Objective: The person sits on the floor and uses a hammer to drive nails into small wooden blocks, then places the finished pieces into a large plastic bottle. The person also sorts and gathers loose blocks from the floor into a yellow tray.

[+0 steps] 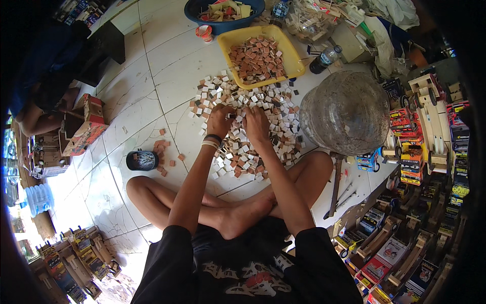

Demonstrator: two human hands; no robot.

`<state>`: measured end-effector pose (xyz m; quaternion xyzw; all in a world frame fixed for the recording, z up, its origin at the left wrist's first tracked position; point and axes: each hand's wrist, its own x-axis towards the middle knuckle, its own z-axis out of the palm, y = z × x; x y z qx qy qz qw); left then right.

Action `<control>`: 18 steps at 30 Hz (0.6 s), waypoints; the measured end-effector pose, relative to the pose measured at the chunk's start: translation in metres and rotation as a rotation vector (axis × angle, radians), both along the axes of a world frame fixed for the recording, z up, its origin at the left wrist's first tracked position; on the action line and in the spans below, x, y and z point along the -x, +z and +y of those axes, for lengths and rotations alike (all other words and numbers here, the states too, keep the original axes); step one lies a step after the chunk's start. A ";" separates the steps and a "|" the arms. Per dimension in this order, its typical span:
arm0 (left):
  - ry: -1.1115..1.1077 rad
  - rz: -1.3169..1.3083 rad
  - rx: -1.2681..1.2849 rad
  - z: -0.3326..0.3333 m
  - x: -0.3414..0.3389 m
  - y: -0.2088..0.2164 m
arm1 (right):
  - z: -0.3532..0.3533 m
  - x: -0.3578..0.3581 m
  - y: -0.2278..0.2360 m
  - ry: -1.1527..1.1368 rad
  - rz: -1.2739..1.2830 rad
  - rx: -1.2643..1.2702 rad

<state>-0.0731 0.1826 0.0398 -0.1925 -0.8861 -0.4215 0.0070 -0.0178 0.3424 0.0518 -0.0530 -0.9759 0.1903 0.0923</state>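
Small square tiles (238, 152), white, brown and a few dark, lie in a wide loose pile on the floor between my legs and a yellow basin. Above the pile, my left hand (220, 123) is closed, with a small dark square piece (232, 116) at its fingertips. My right hand (256, 125) is just beside it, fingers bent and drawn together; what they pinch is too small to make out. The yellow basin (295, 53) beyond my hands holds many brown square tiles (257, 58).
A black tub of nails (142, 160) stands left beside loose brown tiles (161, 148). A big grey rounded vessel (347, 112) sits right, near a bottle (325, 59). Wooden toy trucks (377, 238) crowd the right. A blue basin (228, 24) is at the back; another person (43, 109) sits left.
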 end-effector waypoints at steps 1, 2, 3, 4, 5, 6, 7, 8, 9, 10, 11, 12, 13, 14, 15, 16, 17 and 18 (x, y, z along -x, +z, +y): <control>0.006 -0.015 0.018 0.000 0.000 -0.001 | 0.000 0.000 -0.002 0.016 0.044 -0.030; 0.003 0.020 0.021 0.000 -0.001 -0.002 | 0.000 0.001 -0.005 0.022 0.046 -0.058; 0.006 0.044 0.031 -0.001 -0.001 -0.004 | 0.000 0.002 -0.007 0.018 0.018 -0.082; 0.011 0.047 0.054 -0.001 0.000 -0.005 | 0.001 0.003 -0.009 0.037 0.037 -0.110; 0.052 -0.023 -0.020 -0.002 0.000 -0.007 | 0.002 0.003 -0.010 0.046 0.025 -0.132; 0.097 -0.116 -0.080 -0.004 0.001 -0.008 | 0.003 0.003 -0.010 0.052 -0.012 -0.151; 0.147 -0.237 -0.122 -0.007 0.002 -0.008 | 0.006 0.003 -0.010 0.040 0.041 -0.103; 0.149 -0.209 -0.165 -0.011 0.003 -0.008 | 0.008 0.001 -0.009 0.024 0.069 -0.051; 0.162 -0.129 -0.137 -0.014 0.003 -0.007 | 0.012 -0.002 -0.007 -0.001 0.071 -0.010; 0.187 -0.082 -0.090 -0.018 0.003 -0.005 | 0.015 -0.007 -0.005 -0.008 0.121 0.093; 0.226 -0.061 -0.026 -0.021 0.002 -0.004 | 0.019 -0.012 -0.003 -0.025 0.146 0.187; 0.253 0.044 0.038 -0.021 0.000 -0.002 | 0.022 -0.017 -0.001 -0.061 0.111 0.281; 0.233 0.148 0.045 -0.022 -0.001 0.001 | 0.025 -0.023 0.001 -0.069 0.121 0.360; 0.212 0.220 0.071 -0.021 -0.003 0.003 | 0.029 -0.029 0.002 -0.098 0.070 0.439; 0.187 0.294 0.100 -0.020 -0.004 0.005 | 0.032 -0.034 0.003 -0.118 0.037 0.522; 0.134 0.256 0.137 -0.018 -0.006 0.007 | 0.034 -0.038 0.003 -0.139 0.061 0.644; 0.101 0.207 0.160 -0.014 -0.008 0.008 | 0.035 -0.040 0.003 -0.142 0.047 0.792; 0.074 0.151 0.186 -0.009 -0.010 0.008 | 0.037 -0.043 0.002 -0.132 0.062 0.936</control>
